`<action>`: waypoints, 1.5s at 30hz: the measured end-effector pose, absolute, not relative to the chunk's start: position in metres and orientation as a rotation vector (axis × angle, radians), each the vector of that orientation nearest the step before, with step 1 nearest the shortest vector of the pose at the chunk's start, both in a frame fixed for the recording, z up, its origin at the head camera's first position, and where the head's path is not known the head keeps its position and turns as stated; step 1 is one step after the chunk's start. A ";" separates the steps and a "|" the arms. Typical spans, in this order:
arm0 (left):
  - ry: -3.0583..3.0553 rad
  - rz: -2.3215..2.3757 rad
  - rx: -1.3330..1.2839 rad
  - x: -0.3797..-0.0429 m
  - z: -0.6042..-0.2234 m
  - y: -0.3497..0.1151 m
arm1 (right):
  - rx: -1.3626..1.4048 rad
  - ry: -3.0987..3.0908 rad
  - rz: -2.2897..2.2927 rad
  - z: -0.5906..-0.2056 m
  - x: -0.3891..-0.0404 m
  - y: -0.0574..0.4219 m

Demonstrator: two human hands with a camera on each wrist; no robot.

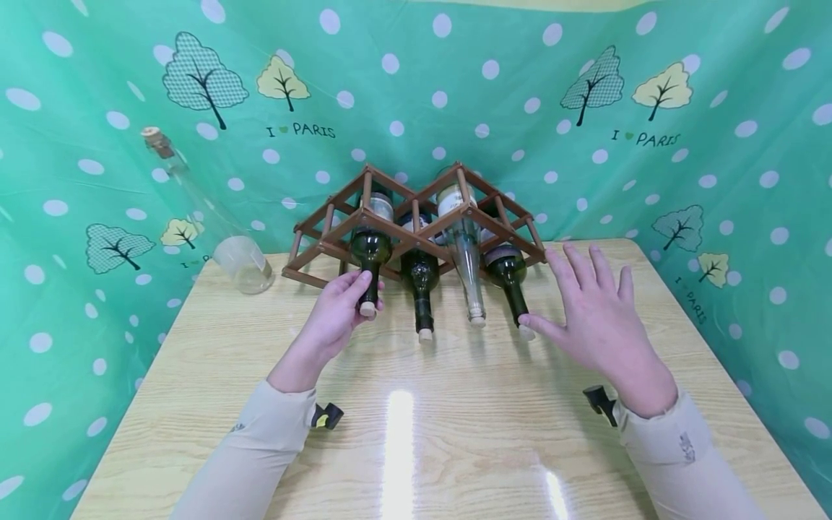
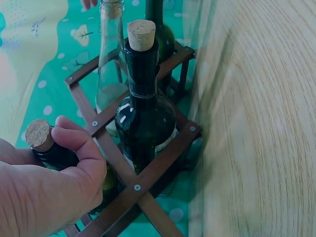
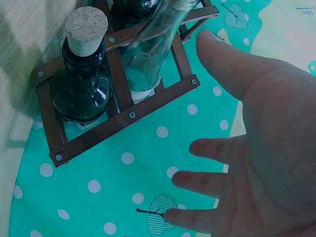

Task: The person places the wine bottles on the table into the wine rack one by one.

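A brown wooden wine rack (image 1: 338, 231) stands at the back of the table with several corked bottles lying in it, necks toward me. My left hand (image 1: 336, 307) grips the neck of the leftmost dark green bottle (image 1: 372, 249); its cork (image 2: 38, 133) pokes out past the fingers in the left wrist view. To its right lie a second dark bottle (image 1: 421, 274), a clear bottle (image 1: 465, 253) and another dark green bottle (image 1: 507, 271). Beside that last bottle my right hand (image 1: 601, 318) is spread, fingers straight, holding nothing. Its thumb overlaps the bottle's neck in the head view.
A clear corked bottle (image 1: 243, 263) stands upright on the left of the wooden table (image 1: 468, 419), near its back edge. Green polka-dot cloth (image 1: 416, 87) hangs behind and along both sides. Black wrist mounts (image 1: 328, 416) stick out from the sleeves.
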State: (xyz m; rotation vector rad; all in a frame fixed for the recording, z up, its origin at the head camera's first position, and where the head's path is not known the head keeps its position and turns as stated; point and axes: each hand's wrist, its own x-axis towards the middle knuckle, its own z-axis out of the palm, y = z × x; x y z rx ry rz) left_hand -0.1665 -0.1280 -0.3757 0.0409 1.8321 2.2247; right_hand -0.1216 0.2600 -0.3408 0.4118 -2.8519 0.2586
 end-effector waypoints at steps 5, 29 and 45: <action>1.832 2.230 0.036 -0.168 -0.376 -0.129 | 0.410 -2.859 0.268 -0.341 -0.121 0.259; 1.941 2.153 0.046 -0.164 -0.375 -0.135 | 0.420 -2.867 0.272 -0.340 -0.121 0.255; 2.475 2.038 -0.012 -0.149 -0.360 -0.166 | 0.422 -2.873 0.279 -0.339 -0.120 0.255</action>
